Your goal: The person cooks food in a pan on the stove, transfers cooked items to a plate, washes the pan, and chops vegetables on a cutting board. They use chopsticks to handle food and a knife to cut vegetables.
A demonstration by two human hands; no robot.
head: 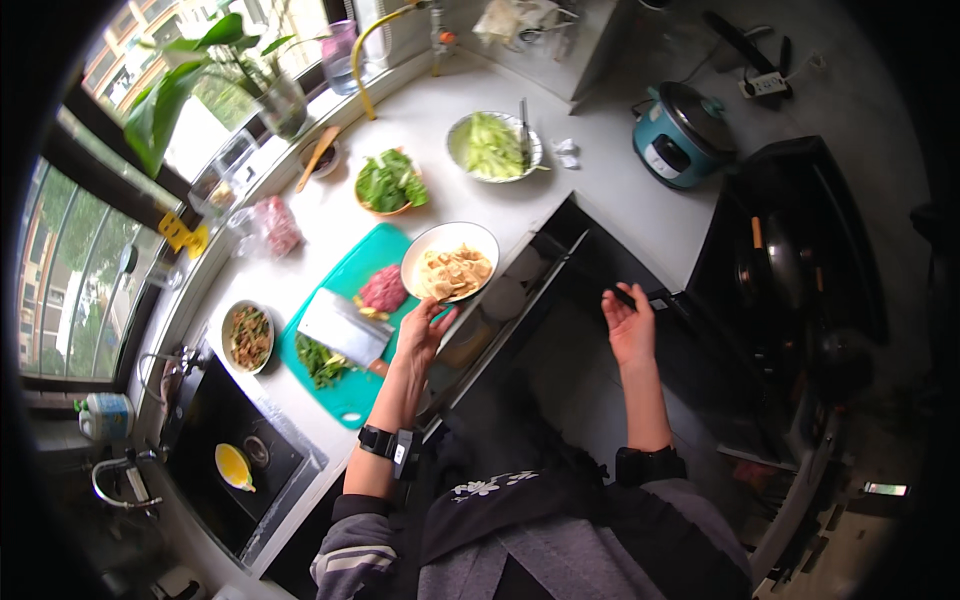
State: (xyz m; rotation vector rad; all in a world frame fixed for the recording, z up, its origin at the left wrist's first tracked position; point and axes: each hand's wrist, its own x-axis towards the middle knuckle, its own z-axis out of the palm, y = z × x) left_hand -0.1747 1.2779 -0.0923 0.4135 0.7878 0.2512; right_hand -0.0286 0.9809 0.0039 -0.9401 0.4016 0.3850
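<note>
My left hand [427,326] grips the near rim of a white bowl [421,251], which holds crumpled pale-yellow sheets [454,274], perhaps tofu skin. The bowl is over the right edge of a teal cutting board [375,240]. On that board are minced raw meat [384,289], a cleaver [345,326] lying flat and chopped greens [319,361]. My right hand [631,326] is raised over the floor area, its fingers curled beside a dark thing near the stove-side cabinet. Whether it holds that thing is unclear.
An open drawer [517,330] with dishes juts out below the counter. Around the board stand a bowl of leafy greens [390,180], a bowl of pale-green strips [491,146], bagged meat [274,229] and a bowl of cooked food [250,337]. A rice cooker [679,142] and sink [225,420] flank these.
</note>
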